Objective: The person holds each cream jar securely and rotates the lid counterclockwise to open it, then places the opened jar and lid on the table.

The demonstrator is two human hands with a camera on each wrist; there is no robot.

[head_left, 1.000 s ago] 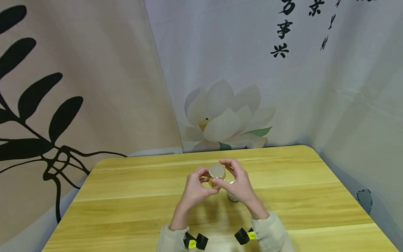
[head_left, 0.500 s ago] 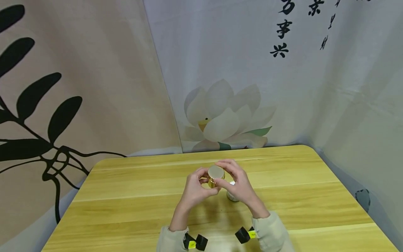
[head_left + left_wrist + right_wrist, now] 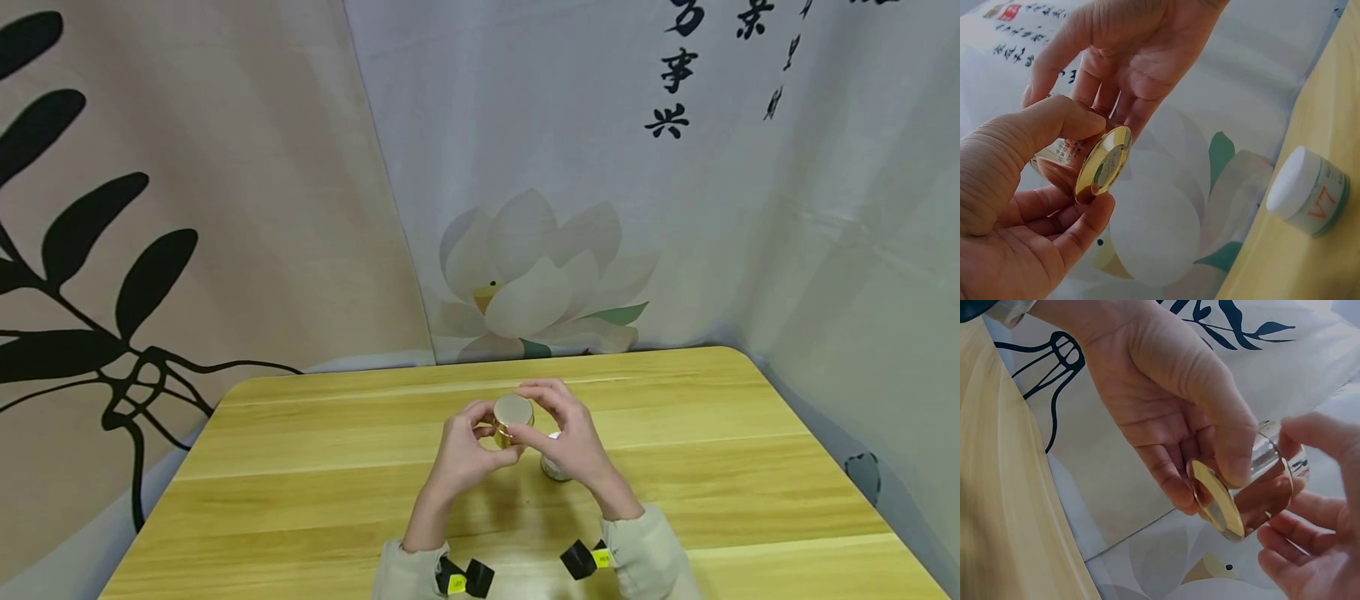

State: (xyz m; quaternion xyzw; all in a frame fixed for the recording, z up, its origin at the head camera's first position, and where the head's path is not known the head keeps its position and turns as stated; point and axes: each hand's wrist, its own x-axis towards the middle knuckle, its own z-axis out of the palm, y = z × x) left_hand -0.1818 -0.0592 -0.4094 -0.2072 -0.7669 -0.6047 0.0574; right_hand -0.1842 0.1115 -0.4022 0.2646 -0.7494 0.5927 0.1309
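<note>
Both hands hold a shiny gold jar (image 3: 502, 433) with a pale round top (image 3: 513, 409) above the table. My left hand (image 3: 465, 450) grips its lower part from the left; in the left wrist view the thumb lies over the jar (image 3: 1063, 153) and fingers touch its flared gold base (image 3: 1107, 164). My right hand (image 3: 573, 442) pinches the upper part between thumb and fingers. In the right wrist view, the right hand (image 3: 1329, 531) is at the clear, silvery end, the left hand (image 3: 1179, 394) at the gold end (image 3: 1219, 503).
A small white jar (image 3: 1310, 194) marked V7 stands on the wooden table (image 3: 337, 483), partly hidden behind the right hand in the head view. A printed curtain (image 3: 540, 167) hangs beyond the table's far edge. Black devices (image 3: 465, 577) sit at both wrists.
The right fingers have come closer onto the jar's top edge, and the gold jar has shifted very slightly left. The left hand has barely moved.
</note>
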